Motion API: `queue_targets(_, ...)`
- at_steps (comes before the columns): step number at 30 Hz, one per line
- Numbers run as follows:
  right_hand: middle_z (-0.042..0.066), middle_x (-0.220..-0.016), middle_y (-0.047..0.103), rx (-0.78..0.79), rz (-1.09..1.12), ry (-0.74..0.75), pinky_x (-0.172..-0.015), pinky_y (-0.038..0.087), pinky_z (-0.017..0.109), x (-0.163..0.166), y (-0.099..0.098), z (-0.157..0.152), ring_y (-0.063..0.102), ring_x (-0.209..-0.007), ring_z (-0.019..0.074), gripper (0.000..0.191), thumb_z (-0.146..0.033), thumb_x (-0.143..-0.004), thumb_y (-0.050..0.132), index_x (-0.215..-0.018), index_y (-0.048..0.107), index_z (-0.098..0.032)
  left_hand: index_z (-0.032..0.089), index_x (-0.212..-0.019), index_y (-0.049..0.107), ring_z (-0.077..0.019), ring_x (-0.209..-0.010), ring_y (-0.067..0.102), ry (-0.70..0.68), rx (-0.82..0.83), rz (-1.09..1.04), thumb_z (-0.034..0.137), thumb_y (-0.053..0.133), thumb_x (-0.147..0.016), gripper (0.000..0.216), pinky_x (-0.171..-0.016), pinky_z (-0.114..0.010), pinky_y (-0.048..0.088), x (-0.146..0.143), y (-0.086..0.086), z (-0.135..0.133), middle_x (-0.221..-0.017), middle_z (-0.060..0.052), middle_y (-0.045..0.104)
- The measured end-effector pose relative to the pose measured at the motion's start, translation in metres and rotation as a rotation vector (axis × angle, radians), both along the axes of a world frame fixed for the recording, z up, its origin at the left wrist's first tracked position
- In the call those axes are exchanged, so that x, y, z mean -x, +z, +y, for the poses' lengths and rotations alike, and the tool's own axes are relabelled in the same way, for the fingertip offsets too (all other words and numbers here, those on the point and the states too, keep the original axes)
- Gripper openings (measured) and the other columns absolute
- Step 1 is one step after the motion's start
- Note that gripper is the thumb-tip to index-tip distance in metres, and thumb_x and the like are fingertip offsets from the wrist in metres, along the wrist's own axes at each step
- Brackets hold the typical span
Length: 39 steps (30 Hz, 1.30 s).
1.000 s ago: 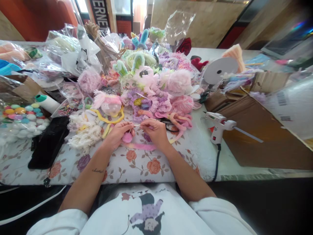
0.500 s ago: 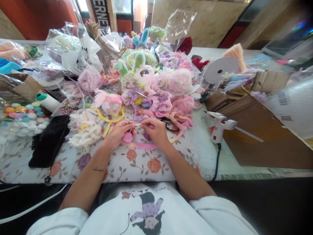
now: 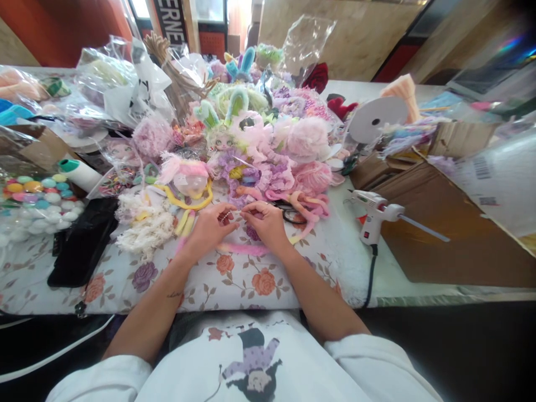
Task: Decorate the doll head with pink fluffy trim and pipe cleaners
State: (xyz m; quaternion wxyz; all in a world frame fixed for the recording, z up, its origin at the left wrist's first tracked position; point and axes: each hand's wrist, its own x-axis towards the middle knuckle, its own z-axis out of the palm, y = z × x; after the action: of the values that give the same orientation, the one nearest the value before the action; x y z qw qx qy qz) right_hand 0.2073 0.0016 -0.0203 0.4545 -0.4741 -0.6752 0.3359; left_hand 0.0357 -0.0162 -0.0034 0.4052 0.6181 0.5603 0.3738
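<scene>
Over a floral tabletop [image 3: 238,287], the right hand [image 3: 265,224] appears to pinch a slender beaded strand [image 3: 226,214] lying against the curled left hand [image 3: 211,228] (whether that one grips, one cannot tell); probably light, limp and slippery, it suits fingertip holds near the ends.

Bare left hand [image 3: 216,224] turned more knuckles-up, thin pale beaded strand [image 3: 226,214] newly visible against it, fluffy pink pom-pom out of sight

Above the flowered cloth [image 3: 240,293], the left hand [image 3: 214,224] holds a thin beaded strand [image 3: 226,215]; just beside it, the right hand [image 3: 264,224] has its fingers close together. A white glue gun [image 3: 372,219] is near the cardboard box [image 3: 439,245].
</scene>
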Motion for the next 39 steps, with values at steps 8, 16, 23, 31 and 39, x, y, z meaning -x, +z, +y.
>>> queue_targets(8,0.004,-0.074,0.072,0.058,0.062,0.019,-0.064,0.050,0.029,0.002,-0.002,-0.001,0.066,-0.070,0.0198,0.008,-0.027,-0.078,0.069,-0.076,0.072,-0.019,0.022,-0.095,0.071,-0.0162,-0.066,0.049,0.001,-0.287,0.206,0.030,0.072,-0.076,0.020,-0.070,-0.028,0.037,0.001,-0.017,0.001,-0.074,0.000,0.059)
queue_targets(16,0.004,-0.073,0.072,0.076,0.077,0.023,-0.064,0.050,0.028,0.002,-0.001,-0.001,0.066,-0.069,0.0191,0.008,-0.026,-0.078,0.069,-0.077,0.072,-0.019,0.022,-0.097,0.071,-0.0175,-0.070,0.052,-0.039,-0.330,0.236,0.034,0.067,-0.082,0.019,-0.073,-0.028,0.038,0.002,-0.015,0.001,-0.078,-0.002,0.061)
queue_targets(23,0.003,-0.071,0.072,0.061,0.071,0.024,-0.062,0.049,0.027,0.002,-0.001,-0.002,0.065,-0.067,0.0182,0.006,-0.023,-0.079,0.069,-0.076,0.072,-0.018,0.019,-0.099,0.070,-0.0172,-0.071,0.055,-0.061,-0.379,0.319,0.039,0.060,-0.089,0.024,-0.073,-0.029,0.041,0.002,-0.014,0.000,-0.083,-0.004,0.064)
queue_targets(31,0.003,-0.070,0.071,0.061,0.079,0.025,-0.060,0.049,0.026,0.002,-0.001,-0.001,0.065,-0.066,0.0183,0.006,-0.025,-0.078,0.071,-0.076,0.071,-0.019,0.019,-0.095,0.068,-0.0181,-0.080,0.061,-0.064,-0.449,0.326,0.032,0.059,-0.091,0.017,-0.076,-0.030,0.045,0.004,-0.017,0.001,-0.091,-0.005,0.069)
queue_targets(39,0.003,-0.071,0.072,0.046,0.062,0.028,-0.062,0.051,0.027,0.002,-0.001,-0.003,0.067,-0.067,0.0188,0.006,-0.024,-0.078,0.071,-0.077,0.071,-0.018,0.018,-0.092,0.067,-0.0176,-0.079,0.061,-0.075,-0.470,0.333,0.030,0.058,-0.092,0.016,-0.073,-0.029,0.044,0.004,-0.016,0.002,-0.088,-0.004,0.069)
